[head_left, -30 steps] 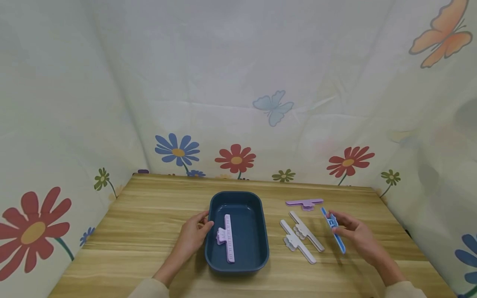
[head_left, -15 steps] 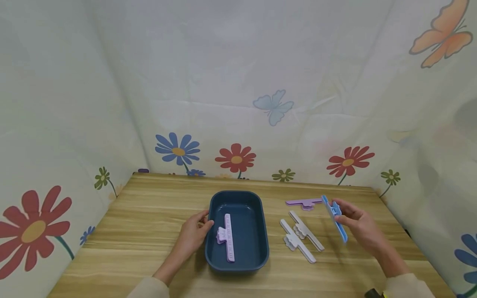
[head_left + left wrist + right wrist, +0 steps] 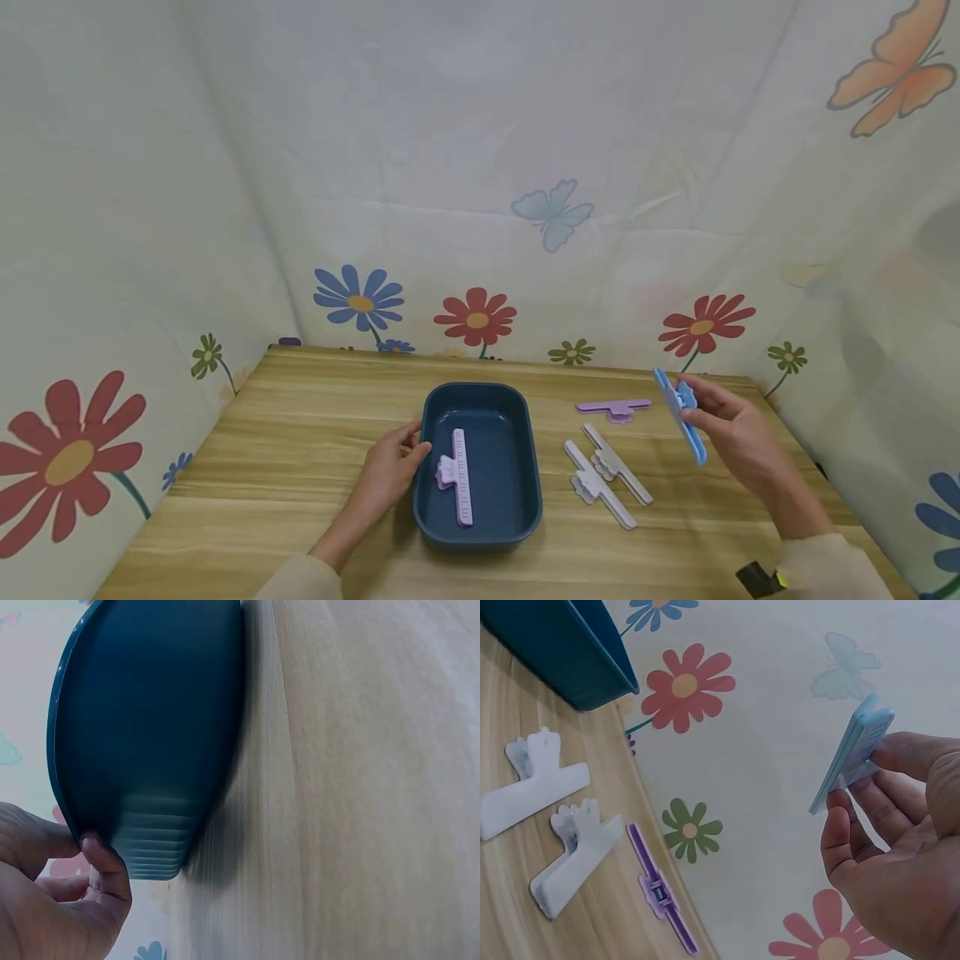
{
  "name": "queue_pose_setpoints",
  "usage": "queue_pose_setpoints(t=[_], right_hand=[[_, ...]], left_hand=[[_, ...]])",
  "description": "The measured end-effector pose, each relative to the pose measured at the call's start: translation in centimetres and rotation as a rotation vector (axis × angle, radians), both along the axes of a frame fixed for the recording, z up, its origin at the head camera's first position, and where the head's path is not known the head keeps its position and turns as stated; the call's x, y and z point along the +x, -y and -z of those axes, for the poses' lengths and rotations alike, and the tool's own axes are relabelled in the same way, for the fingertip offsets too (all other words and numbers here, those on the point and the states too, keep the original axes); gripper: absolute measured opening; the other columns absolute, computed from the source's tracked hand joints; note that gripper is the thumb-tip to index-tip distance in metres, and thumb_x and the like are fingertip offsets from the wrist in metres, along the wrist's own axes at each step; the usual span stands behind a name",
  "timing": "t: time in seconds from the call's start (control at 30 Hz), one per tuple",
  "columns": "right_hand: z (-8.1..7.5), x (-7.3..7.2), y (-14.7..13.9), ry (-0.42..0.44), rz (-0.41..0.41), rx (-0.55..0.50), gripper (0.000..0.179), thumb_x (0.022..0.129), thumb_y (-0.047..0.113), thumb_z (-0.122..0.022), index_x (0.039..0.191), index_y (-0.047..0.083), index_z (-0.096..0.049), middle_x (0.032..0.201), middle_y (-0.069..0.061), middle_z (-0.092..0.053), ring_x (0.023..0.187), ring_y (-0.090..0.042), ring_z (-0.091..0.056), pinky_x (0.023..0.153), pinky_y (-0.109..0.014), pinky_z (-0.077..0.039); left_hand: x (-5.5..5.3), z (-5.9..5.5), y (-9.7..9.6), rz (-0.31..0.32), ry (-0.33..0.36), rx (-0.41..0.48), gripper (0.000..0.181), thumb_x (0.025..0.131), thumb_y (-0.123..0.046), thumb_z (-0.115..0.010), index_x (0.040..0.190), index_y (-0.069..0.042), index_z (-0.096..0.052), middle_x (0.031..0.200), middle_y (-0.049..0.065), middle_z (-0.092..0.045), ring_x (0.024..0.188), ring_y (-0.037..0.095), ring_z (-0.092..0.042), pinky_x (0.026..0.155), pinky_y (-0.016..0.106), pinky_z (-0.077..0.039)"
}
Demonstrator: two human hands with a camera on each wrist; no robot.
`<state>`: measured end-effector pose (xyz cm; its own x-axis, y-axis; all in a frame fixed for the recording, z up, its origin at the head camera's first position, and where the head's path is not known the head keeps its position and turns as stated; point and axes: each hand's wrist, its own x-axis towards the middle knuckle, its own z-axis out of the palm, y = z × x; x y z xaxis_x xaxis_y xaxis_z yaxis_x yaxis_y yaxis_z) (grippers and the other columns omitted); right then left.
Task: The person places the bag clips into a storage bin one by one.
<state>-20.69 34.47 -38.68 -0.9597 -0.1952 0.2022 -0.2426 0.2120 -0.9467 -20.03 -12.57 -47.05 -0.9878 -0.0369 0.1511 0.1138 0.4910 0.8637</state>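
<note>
My left hand (image 3: 390, 471) pinches the left rim of a dark blue rectangular tub (image 3: 498, 533); the left wrist view shows thumb and finger on that rim (image 3: 56, 720). Inside the tub lies a pale lilac bag clip (image 3: 462, 479) with a ruler-marked bar. To the right, my right hand (image 3: 731, 429) holds a blue bag clip (image 3: 681, 417) by its handle, raised above the table and tilted. Two whitish bag clips (image 3: 600, 483) (image 3: 618, 462) lie side by side between tub and right hand. Behind them rests a purple bag clip (image 3: 613, 408).
A wood-grain table (image 3: 315, 417) carries everything. Flower-printed cloth (image 3: 450, 167) hangs behind it and along both sides. Near the right sleeve, a small black object (image 3: 757, 579) shows at the lower edge.
My right hand has lifted the blue bag clip up and slightly away, higher above the table. The left hand, the tub and the other clips have stayed in place.
</note>
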Motion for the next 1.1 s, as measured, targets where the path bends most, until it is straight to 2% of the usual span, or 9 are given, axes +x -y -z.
queue_pose_setpoints(t=[0.2, 0.43, 0.73, 1.1], right_hand=[[-0.6, 0.0, 0.1, -0.035, -0.024, -0.045, 0.050, 0.105, 0.004, -0.056, 0.154, 0.003, -0.045, 0.137, 0.017, -0.056, 0.123, -0.006, -0.048, 0.095, -0.013, -0.042], [-1.0, 0.0, 0.0, -0.044, -0.054, -0.120, 0.051, 0.105, -0.001, -0.054, 0.154, 0.006, -0.047, 0.141, 0.014, -0.056, 0.123, 0.001, -0.050, 0.096, -0.012, -0.044], [-1.5, 0.2, -0.3, -0.012, 0.005, -0.099, 0.056, 0.105, 0.003, -0.057, 0.158, 0.007, -0.041, 0.139, 0.016, -0.052, 0.125, -0.007, -0.044, 0.095, -0.011, -0.042], [-1.5, 0.2, -0.3, -0.015, -0.012, -0.128, 0.057, 0.105, 0.001, -0.056, 0.159, 0.006, -0.039, 0.139, 0.016, -0.052, 0.124, -0.004, -0.046, 0.096, -0.011, -0.043]], left_hand=[[0.0, 0.0, 0.0, 0.002, 0.001, 0.016, 0.039, 0.098, -0.004, -0.068, 0.132, 0.012, -0.061, 0.094, 0.009, -0.060, 0.071, 0.017, -0.057, 0.059, 0.025, -0.045], [0.0, 0.0, 0.1, 0.001, 0.003, 0.014, 0.038, 0.098, -0.004, -0.068, 0.132, 0.012, -0.061, 0.094, 0.009, -0.060, 0.072, 0.017, -0.057, 0.059, 0.025, -0.045], [0.0, -0.1, 0.1, -0.001, 0.009, 0.008, 0.039, 0.098, -0.004, -0.068, 0.133, 0.012, -0.061, 0.095, 0.009, -0.060, 0.073, 0.018, -0.058, 0.059, 0.026, -0.045], [-0.2, 0.1, 0.0, -0.003, -0.021, 0.009, 0.039, 0.097, -0.004, -0.069, 0.132, 0.012, -0.062, 0.093, 0.009, -0.061, 0.072, 0.017, -0.059, 0.060, 0.025, -0.046]])
